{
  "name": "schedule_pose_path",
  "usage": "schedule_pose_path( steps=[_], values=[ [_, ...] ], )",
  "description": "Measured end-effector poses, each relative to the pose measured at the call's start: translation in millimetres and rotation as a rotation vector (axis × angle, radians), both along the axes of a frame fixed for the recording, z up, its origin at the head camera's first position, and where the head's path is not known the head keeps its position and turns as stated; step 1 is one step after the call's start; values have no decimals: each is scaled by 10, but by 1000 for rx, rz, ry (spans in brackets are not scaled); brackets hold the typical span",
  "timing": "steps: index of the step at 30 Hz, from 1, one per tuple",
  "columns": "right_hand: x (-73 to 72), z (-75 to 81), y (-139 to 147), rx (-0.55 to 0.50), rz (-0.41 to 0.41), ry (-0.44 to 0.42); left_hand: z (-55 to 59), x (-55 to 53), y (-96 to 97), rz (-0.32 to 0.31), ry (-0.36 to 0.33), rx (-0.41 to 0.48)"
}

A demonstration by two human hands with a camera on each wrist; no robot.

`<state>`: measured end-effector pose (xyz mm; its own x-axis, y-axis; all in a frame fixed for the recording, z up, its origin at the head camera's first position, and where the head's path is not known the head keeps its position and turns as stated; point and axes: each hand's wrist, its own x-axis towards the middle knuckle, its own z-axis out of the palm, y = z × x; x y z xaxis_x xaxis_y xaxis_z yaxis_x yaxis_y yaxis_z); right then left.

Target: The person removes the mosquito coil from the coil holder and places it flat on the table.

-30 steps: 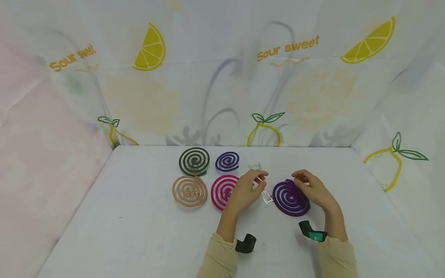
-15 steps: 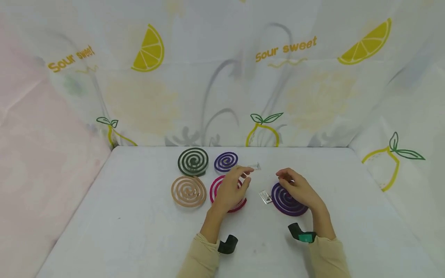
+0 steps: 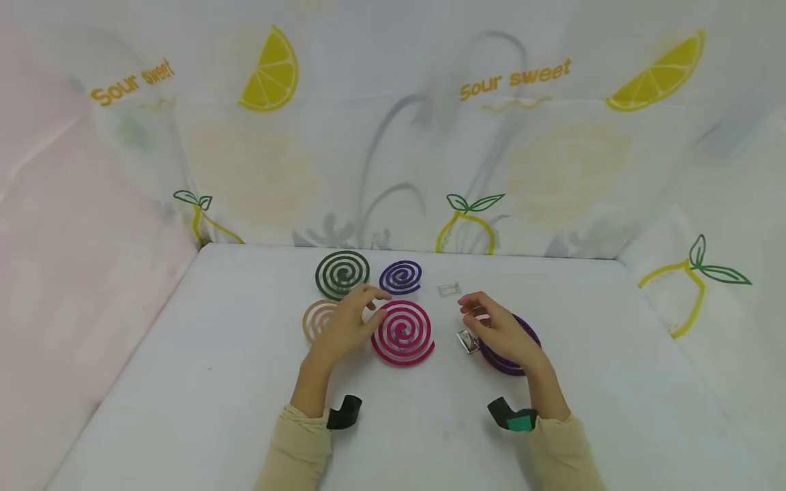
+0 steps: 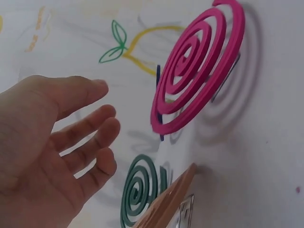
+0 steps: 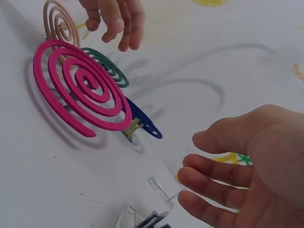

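Note:
Spiral mosquito coils are set out on the white table. My left hand (image 3: 348,329) is held over the tan coil (image 3: 306,322), partly hiding it, fingers loosely bent with nothing in them. To its right the pink coil (image 3: 401,331) sits raised above the table on a stand. Behind are the green coil (image 3: 344,274) and a smaller blue coil (image 3: 402,277). Over the dark purple coil (image 3: 508,368) hovers my right hand (image 3: 502,335), holding nothing, its fingers relaxed. A small metal coil stand (image 3: 468,341) lies at that coil's left edge.
Another thin metal stand (image 3: 449,290) lies flat farther back, right of the blue coil. A white cloth backdrop (image 3: 368,136) with lemon prints rises behind the table's (image 3: 417,436) back edge. Pinkish cloth (image 3: 92,273) hangs at the left.
My left hand has moved left from beside the metal stands, across the pink coil, to the tan coil. My right hand has shifted left over the purple coil. The coils stay in place.

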<state>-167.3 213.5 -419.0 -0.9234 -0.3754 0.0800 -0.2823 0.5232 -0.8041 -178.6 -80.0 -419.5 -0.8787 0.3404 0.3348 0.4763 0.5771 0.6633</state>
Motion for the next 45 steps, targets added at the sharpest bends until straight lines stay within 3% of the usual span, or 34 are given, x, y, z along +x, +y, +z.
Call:
schedule_pose_path(
  steps=[6, 9, 14, 20, 27, 32, 45],
  values=[
    [40, -30, -143, -5, 37, 11, 49, -28, -142, -68, -180, -71],
    [76, -62, -215, 4, 43, -4, 42, -9, -140, -95, -213, -125],
    [161, -108, -326, 18, 42, -57, 33, 42, -103, -115, -219, -183],
    [218, -128, -386, 24, 38, -88, 55, 73, -111, -91, -224, -246],
    [186, -99, -416, 53, 63, -93, 49, 18, -126, -172, -211, -209],
    [131, -125, -464, 53, 114, -82, 45, -1, -113, -175, -225, -209],
    [62, -214, -500, 69, 140, -74, -10, -7, -137, -197, -243, -190]
  ],
)
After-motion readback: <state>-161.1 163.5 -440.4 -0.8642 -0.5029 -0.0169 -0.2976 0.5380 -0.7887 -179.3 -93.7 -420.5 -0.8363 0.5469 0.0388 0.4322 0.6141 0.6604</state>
